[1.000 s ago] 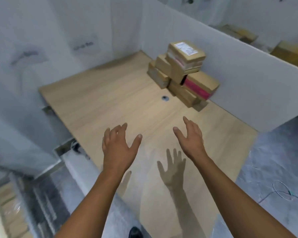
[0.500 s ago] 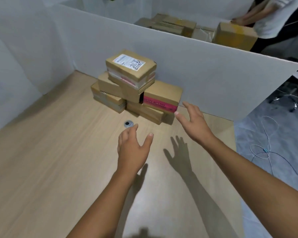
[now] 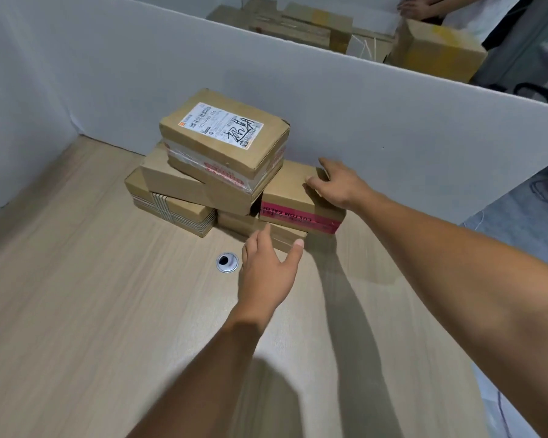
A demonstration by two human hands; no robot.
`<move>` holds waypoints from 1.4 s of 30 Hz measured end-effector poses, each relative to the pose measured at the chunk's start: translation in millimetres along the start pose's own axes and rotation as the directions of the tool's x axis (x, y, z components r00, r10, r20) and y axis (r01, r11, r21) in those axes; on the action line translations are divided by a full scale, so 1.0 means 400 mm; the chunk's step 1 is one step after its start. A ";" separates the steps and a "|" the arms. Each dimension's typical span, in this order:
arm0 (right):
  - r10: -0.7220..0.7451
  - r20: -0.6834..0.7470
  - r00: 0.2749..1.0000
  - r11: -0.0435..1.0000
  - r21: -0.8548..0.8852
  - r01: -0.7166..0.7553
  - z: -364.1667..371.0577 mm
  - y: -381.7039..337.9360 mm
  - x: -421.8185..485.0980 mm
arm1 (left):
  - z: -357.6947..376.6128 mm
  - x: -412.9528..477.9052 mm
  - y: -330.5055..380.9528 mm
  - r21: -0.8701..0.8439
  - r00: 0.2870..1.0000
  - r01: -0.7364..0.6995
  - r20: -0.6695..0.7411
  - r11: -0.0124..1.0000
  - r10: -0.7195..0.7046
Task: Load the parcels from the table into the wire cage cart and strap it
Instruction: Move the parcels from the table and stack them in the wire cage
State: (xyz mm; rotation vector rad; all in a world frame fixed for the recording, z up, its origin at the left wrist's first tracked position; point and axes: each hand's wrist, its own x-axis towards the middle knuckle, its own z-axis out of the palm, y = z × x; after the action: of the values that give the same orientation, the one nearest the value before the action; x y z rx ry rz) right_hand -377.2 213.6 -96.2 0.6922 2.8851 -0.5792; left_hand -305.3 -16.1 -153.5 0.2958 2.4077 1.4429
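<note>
Several brown cardboard parcels are piled on the wooden table point(image 3: 76, 311) against a white partition. The top parcel point(image 3: 225, 137) bears a white shipping label. To its right lies a parcel with pink tape point(image 3: 293, 200) on its front. My right hand point(image 3: 339, 183) rests on the far right corner of that pink-taped parcel, fingers spread over its top. My left hand point(image 3: 266, 270) hovers open just in front of the flat bottom parcel point(image 3: 260, 227), fingers straight, holding nothing. A striped-tape parcel point(image 3: 171, 207) sits at the pile's left. The wire cage cart is out of view.
A white partition point(image 3: 393, 121) runs behind the pile and along the left. A round metal grommet point(image 3: 227, 263) is set in the tabletop by my left hand. Beyond the partition are more cardboard boxes point(image 3: 437, 52) and another person's hands point(image 3: 418, 7). Grey floor lies at the right.
Both hands have reached forward to the pile. My right hand went from open air onto the pink-taped parcel's top; my left hand moved up close to the bottom parcel.
</note>
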 end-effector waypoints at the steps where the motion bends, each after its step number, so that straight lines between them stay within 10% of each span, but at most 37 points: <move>1: 0.012 -0.004 1.000 1.000 0.004 -0.012 0.008 0.004 0.002 | 0.009 0.019 0.004 -0.026 1.000 0.001 0.015 1.000 -0.001; 9: 0.045 -0.056 0.997 0.971 0.239 -0.030 0.120 0.050 -0.164 | 0.125 -0.008 -0.017 -0.308 0.999 0.001 -0.035 0.951 -0.013; 13: 0.162 0.076 0.984 0.735 0.656 -0.172 0.179 0.116 -0.352 | 0.150 -0.133 -0.044 -0.471 0.993 0.089 -0.026 0.878 -0.115; 21: 0.097 0.303 0.948 0.373 0.872 -0.317 0.331 0.235 -0.770 | 0.226 -0.549 -0.119 -0.408 0.958 0.236 -0.054 0.882 -0.281; 30: -0.173 0.504 0.846 0.394 0.823 -0.410 0.440 0.319 -1.166 | 0.259 -1.069 -0.149 -0.467 0.886 0.287 -0.201 0.836 -0.417; 36: -0.349 0.616 0.707 0.460 0.769 -0.443 0.520 0.252 -1.405 | 0.256 -1.397 -0.213 -0.615 0.700 0.245 -0.422 0.749 -0.576; 42: -0.457 0.660 0.597 0.563 0.734 -0.380 0.585 0.114 -1.674 | 0.261 -1.694 -0.266 -0.790 0.277 0.084 -0.567 0.607 -0.776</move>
State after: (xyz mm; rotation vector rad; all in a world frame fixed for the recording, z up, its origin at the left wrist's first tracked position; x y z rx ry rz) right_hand 244.7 -116.9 -192.6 0.2376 1.5868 -1.7893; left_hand 361.0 -207.5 -183.0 -1.6978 1.9374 2.2602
